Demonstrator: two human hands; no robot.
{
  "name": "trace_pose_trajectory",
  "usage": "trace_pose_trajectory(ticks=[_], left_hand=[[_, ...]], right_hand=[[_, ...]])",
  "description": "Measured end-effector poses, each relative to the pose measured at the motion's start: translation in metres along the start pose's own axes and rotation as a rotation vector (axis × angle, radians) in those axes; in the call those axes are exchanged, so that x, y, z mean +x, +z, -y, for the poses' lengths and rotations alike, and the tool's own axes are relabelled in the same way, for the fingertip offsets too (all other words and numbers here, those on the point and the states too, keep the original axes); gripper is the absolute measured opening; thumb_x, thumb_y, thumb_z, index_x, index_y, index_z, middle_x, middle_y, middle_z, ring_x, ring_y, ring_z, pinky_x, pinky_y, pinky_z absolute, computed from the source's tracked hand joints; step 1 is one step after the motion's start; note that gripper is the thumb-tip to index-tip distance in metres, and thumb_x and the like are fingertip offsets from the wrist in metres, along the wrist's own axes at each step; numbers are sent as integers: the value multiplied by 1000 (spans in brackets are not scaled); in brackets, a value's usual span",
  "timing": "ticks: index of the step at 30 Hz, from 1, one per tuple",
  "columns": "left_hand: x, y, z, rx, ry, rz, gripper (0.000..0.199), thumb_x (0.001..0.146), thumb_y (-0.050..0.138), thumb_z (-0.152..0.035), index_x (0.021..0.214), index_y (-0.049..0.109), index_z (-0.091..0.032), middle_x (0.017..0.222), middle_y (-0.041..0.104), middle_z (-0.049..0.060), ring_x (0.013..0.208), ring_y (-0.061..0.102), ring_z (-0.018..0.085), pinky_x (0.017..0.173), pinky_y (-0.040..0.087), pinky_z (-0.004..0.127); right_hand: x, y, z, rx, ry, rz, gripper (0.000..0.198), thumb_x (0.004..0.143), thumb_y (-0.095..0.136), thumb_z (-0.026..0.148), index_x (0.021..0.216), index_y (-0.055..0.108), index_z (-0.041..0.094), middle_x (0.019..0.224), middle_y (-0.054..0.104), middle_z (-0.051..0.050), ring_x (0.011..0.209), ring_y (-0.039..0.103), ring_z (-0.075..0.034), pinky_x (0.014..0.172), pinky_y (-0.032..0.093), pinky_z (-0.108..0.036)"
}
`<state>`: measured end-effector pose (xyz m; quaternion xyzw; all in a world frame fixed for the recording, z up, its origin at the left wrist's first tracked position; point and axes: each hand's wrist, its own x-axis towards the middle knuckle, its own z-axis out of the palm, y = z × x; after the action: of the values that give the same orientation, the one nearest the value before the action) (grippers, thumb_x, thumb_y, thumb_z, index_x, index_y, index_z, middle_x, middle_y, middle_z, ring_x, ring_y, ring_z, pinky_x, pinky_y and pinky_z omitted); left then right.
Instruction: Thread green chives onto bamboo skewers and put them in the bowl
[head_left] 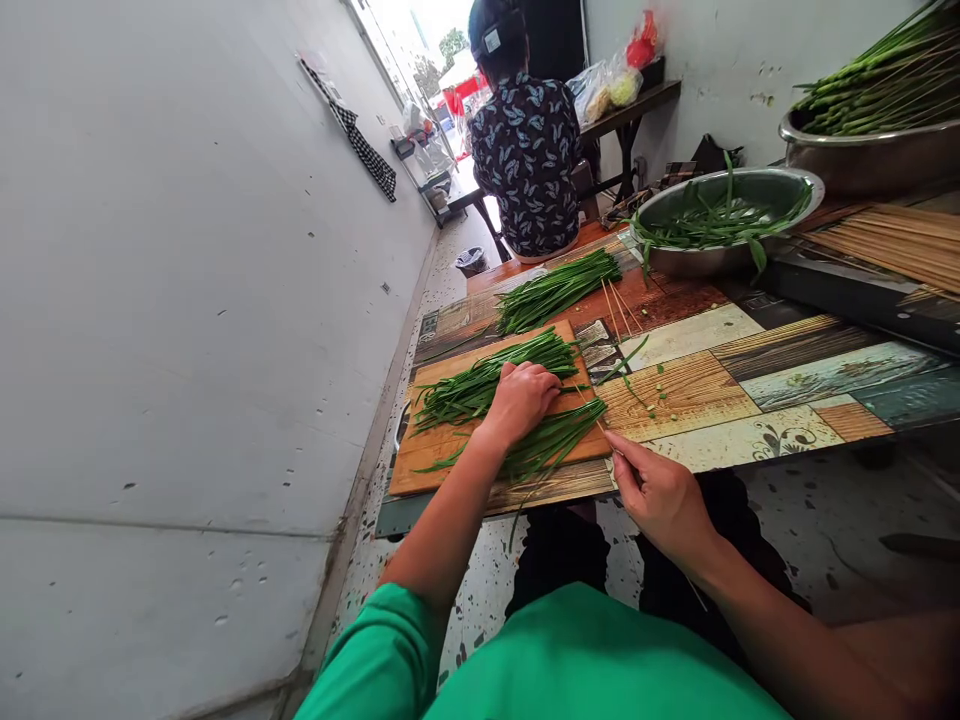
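Chives (pixel 491 385) lie bunched on the cutting board (pixel 442 450); my left hand (pixel 521 400) presses closed over them while my right hand (pixel 660 495) pinches a thin skewer (pixel 609 440). Threading looks underway; next needs careful alignment.

Large steel bowl (pixel 870 150) of green stalks: cut off by the top and right edges. Bundle of wooden skewers (pixel 900 245): runs out of frame at right. Left hand (pixel 521 400): fingertips hidden among the chives (pixel 480 385); seated person (pixel 525 160) beyond: head cropped by the top edge.
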<state>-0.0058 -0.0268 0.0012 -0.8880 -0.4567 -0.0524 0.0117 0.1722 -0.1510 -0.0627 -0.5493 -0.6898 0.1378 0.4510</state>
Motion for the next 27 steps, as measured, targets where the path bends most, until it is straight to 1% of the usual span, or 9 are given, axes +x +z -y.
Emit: trace_pose_trajectory(ticks=[5,9,11,13,17,19,22,27], left_hand=[[3,-3,-4,-4,-7,0,22,89,49,-29,90,69,-19,93,68,7,93,56,22,86,35,38],[3,-4,-4,-41,-20,-59,21,89,48,-27,89,67,-18,90,68,7,91,57,21,86,36,36],[2,-5,-2,-85,-28,-96,19,88,49,-27,89,66,-19,88,68,6,89,58,20,85,37,35],[1,-4,0,-167,-37,-100,17,87,50,-27,88,65,-19,86,69,3,87,59,19,83,38,33],[2,0,1,-348,-102,-117,13,84,55,-26,84,66,-19,84,70,0,81,61,15,77,42,28],[3,2,1,-388,-136,-151,12,82,56,-24,84,67,-19,82,70,0,78,61,14,75,43,26],[4,4,-1,-412,-149,-183,12,81,56,-22,83,67,-18,79,69,1,75,61,14,73,44,25],[4,1,-3,-469,-162,-162,13,81,56,-23,82,67,-17,76,68,0,69,59,12,67,43,23]], right_hand=[[-1,0,-1,-9,-2,-6,34,87,45,18,114,66,18,99,73,-7,77,71,-18,68,57,-26],[-1,1,-1,-14,-14,-14,34,88,44,18,114,66,17,100,73,-8,79,71,-18,68,57,-26],[-1,1,-1,-15,-16,-15,34,88,44,18,114,65,16,100,73,-8,77,71,-18,65,56,-25],[-1,1,0,-12,-17,-20,34,88,44,18,113,66,14,99,73,-9,76,71,-18,64,56,-25],[0,-1,1,6,-11,-10,34,87,44,18,114,66,17,100,73,-7,79,71,-17,67,56,-25],[-1,-1,1,10,-10,-9,35,87,45,18,115,66,18,100,73,-7,80,71,-17,68,57,-25],[-1,-1,0,8,-12,-17,35,87,44,19,115,66,18,100,73,-7,80,71,-17,68,57,-25],[-1,0,-1,5,2,-8,35,88,44,19,115,66,19,101,73,-7,80,71,-17,70,57,-25]])
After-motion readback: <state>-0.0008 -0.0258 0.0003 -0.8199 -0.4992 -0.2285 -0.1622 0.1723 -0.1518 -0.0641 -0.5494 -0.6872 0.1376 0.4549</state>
